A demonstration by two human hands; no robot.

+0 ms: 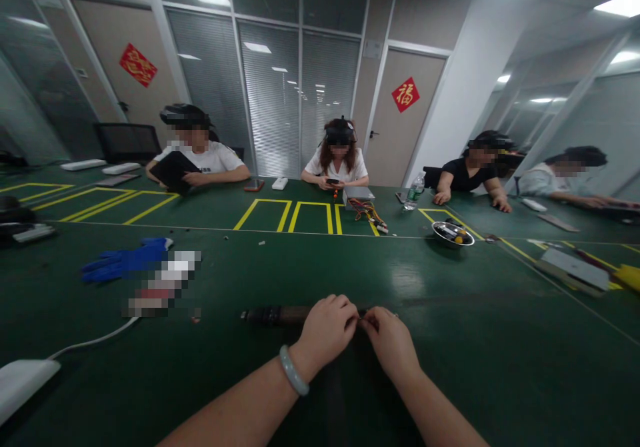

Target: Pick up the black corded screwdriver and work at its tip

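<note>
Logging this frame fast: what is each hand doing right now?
Left hand: fingers curled shut, pinching something small against the dark bar; what exactly cannot be told.
Right hand: fingers curled shut, meeting the left at the same spot.

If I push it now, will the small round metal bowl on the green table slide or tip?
The small round metal bowl looks shallow and wide, so it would probably slide, not tip. The glossy green table may offer little grip. The small pieces inside could rattle.

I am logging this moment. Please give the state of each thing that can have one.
left hand: fingers pinched on dark strip
right hand: fingers pinched at same spot
dark strip: flat on table
blue gloves: lying unworn
metal bowl: upright, holding small parts
water bottle: upright
</note>
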